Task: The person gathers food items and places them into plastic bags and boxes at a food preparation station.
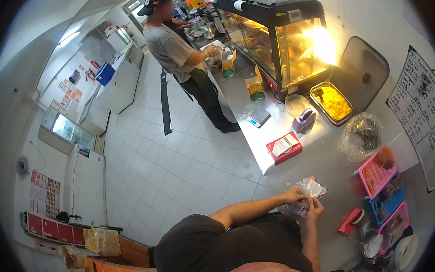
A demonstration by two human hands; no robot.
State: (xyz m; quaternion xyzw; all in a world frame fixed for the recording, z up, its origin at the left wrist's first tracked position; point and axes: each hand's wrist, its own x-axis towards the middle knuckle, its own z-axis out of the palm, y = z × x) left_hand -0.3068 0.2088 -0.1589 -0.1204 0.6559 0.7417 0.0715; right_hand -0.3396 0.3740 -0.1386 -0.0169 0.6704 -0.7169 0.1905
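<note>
My left hand (295,195) and my right hand (315,209) meet close together at the edge of a steel counter (329,169). Between their fingers is the gathered part of a clear plastic bag (311,187), pinched from both sides. Coloured pieces show through the plastic, too blurred to identify. Ahead of my hands lies a red box (286,153) with a white paper on top. Past it are a purple tape dispenser (304,120) and a small digital scale (258,117).
A lit food warmer (271,46) stands farther up the counter, near a tray of yellow food (331,102). A tied plastic bag of greens (363,137) and a pink basket (376,171) line the right side. Beyond the scale, a co-worker (174,51) handles food boxes.
</note>
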